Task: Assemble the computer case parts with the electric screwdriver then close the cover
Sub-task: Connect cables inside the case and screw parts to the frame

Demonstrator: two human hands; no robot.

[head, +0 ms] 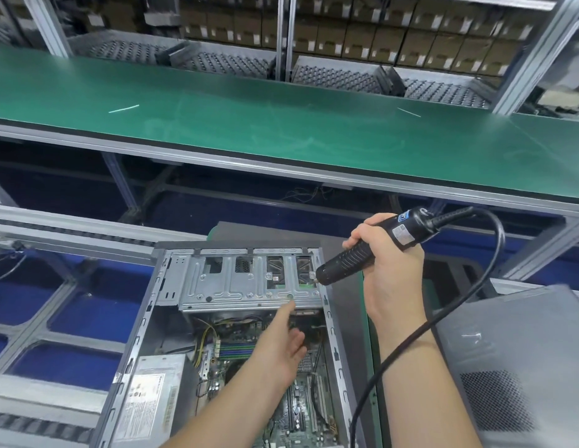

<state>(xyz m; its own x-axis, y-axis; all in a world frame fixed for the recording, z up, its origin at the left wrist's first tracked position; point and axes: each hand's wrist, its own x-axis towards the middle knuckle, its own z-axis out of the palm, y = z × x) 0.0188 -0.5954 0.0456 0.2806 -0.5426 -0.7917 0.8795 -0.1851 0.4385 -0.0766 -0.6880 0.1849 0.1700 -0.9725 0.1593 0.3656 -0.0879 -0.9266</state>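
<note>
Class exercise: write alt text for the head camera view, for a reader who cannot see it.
A person's right hand grips a corded electric screwdriver, its tip at the right end of the metal drive cage in an open computer case. The left hand reaches toward the cage, fingers straight. A grey side cover lies at right.

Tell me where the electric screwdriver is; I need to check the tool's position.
In the head view, right of centre: the right hand grips the electric screwdriver, its tip at the drive cage's right end.
</note>
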